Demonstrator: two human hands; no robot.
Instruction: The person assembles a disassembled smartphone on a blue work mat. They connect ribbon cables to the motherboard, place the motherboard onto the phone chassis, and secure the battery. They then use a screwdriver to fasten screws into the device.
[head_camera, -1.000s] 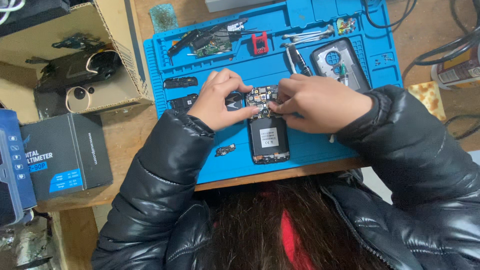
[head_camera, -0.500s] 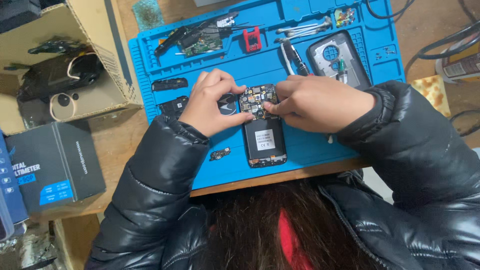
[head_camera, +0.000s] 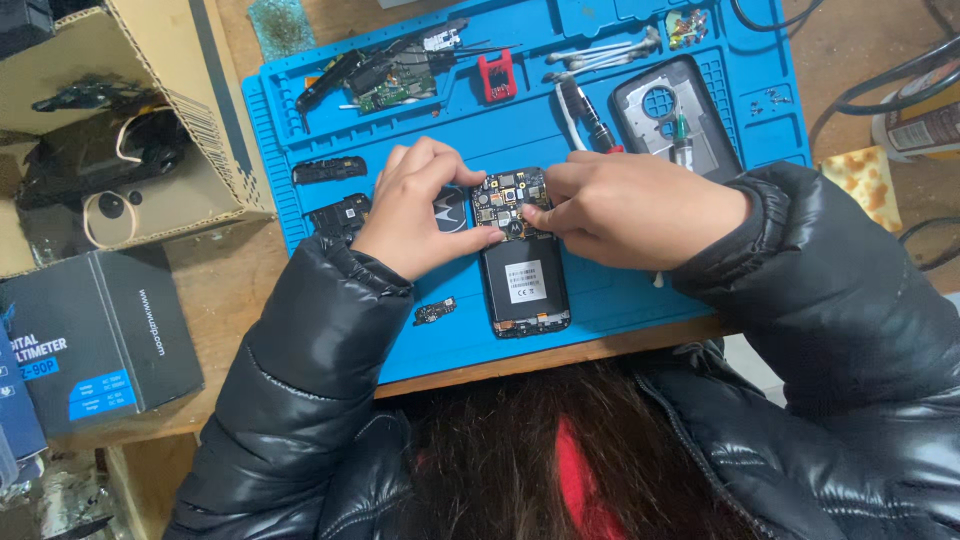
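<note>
Blue repair mat (head_camera: 620, 300) covers the wooden bench, and both hands meet at its middle. Left hand (head_camera: 415, 210) curls in, thumb and fingertips pinching the left edge of the opened phone (head_camera: 522, 255). Right hand (head_camera: 635, 208) pinches the exposed circuit board at the phone's top from the other side. Phone lies flat, battery showing, near the mat's front edge. Just left sits a small loose part (head_camera: 435, 311). Farther back: a grey back cover (head_camera: 665, 110), a red tool (head_camera: 497, 75). Cardboard box (head_camera: 215, 120) stands off-mat, left.

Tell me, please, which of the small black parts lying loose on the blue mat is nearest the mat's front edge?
The small black part beside the opened phone; the others lie farther up.
</note>
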